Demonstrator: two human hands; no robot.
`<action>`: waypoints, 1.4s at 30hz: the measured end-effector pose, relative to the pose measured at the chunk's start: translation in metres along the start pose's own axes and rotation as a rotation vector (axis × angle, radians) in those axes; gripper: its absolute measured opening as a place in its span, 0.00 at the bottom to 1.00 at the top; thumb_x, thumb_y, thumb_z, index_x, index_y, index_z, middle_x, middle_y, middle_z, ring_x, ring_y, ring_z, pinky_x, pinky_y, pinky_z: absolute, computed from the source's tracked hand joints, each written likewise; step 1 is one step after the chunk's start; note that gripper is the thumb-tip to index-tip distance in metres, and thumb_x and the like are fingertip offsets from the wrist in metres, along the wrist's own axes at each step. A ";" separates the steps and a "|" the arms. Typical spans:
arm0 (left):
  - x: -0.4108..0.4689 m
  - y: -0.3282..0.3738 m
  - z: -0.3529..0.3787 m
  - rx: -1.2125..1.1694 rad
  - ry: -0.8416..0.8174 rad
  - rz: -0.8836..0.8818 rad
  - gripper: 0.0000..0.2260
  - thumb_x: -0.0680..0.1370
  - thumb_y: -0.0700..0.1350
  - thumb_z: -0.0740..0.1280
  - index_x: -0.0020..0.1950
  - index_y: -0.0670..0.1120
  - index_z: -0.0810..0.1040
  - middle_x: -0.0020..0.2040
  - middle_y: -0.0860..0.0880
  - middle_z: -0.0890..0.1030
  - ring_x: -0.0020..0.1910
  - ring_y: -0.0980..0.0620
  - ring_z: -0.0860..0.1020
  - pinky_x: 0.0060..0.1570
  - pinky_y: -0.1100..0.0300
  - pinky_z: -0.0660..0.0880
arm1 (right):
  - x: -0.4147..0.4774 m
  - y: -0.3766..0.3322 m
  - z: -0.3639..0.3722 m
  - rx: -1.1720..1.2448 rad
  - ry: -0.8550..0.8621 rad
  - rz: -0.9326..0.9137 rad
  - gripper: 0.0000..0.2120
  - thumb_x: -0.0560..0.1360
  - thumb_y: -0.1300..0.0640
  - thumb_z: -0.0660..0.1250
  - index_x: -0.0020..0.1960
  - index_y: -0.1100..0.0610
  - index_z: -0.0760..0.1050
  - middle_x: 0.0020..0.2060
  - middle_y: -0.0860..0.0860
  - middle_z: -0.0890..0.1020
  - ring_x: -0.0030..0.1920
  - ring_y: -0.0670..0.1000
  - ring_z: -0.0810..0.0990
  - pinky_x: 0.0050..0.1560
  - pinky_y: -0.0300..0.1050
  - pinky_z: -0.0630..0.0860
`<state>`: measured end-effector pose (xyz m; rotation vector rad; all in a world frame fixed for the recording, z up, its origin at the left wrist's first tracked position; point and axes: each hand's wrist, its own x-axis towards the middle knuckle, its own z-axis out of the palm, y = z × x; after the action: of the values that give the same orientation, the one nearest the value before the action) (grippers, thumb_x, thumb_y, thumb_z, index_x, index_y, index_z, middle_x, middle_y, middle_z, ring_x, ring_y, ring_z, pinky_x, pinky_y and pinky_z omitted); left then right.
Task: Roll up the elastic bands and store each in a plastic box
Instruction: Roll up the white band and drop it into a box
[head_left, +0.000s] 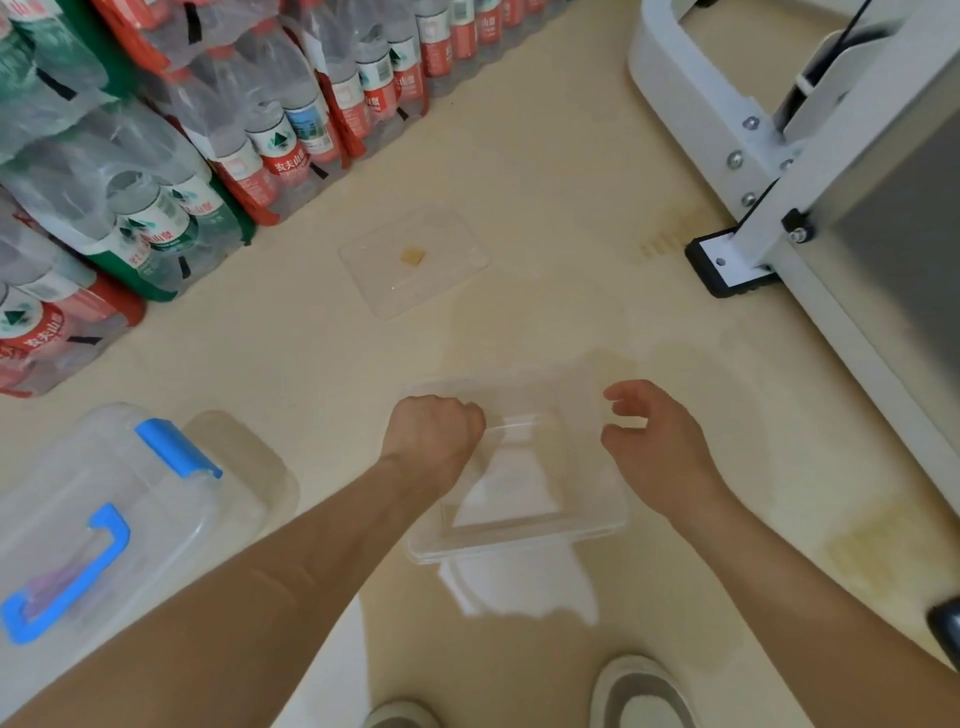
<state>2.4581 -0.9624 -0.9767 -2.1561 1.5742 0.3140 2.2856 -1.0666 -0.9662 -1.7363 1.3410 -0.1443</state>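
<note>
A small clear plastic box (519, 535) is held just above the beige floor, straight in front of me. My left hand (434, 436) is closed in a fist on its left rim. At the box's right rim hovers my right hand (654, 447), fingers curled and apart with nothing in them. The box looks empty. No elastic band shows plainly. Something purplish (52, 582) is blurred inside a large storage box at the left, and I cannot tell what it is.
A flat clear lid (447, 244) with a small yellow patch lies on the floor farther ahead. The large clear storage box (104, 499) has blue latches. Wrapped packs of water bottles (208, 130) line the far left. A white metal frame (779, 171) stands at right. My shoes (641, 691) are below.
</note>
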 end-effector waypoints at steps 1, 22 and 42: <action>-0.001 0.001 0.000 0.002 -0.013 0.011 0.12 0.74 0.33 0.61 0.52 0.47 0.73 0.49 0.48 0.81 0.48 0.45 0.80 0.37 0.58 0.65 | 0.001 -0.001 0.000 0.030 -0.009 0.019 0.15 0.73 0.64 0.64 0.58 0.52 0.75 0.53 0.49 0.79 0.47 0.51 0.78 0.46 0.41 0.70; -0.026 -0.036 0.016 -0.370 0.352 -0.066 0.12 0.73 0.38 0.59 0.44 0.47 0.82 0.45 0.53 0.82 0.45 0.48 0.68 0.41 0.55 0.72 | -0.004 -0.021 0.005 -0.237 -0.052 -0.212 0.20 0.74 0.61 0.64 0.65 0.50 0.70 0.62 0.48 0.75 0.56 0.50 0.75 0.51 0.39 0.66; 0.036 -0.095 0.020 -1.205 0.266 -0.476 0.12 0.77 0.40 0.60 0.54 0.50 0.81 0.52 0.47 0.81 0.41 0.51 0.77 0.48 0.62 0.72 | 0.060 -0.098 0.006 -0.097 -0.317 -0.173 0.13 0.76 0.57 0.66 0.60 0.51 0.75 0.59 0.48 0.76 0.55 0.49 0.76 0.49 0.39 0.71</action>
<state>2.5609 -0.9593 -0.9889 -3.4872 0.9540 1.0381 2.3827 -1.1129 -0.9256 -1.8657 0.9816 0.0989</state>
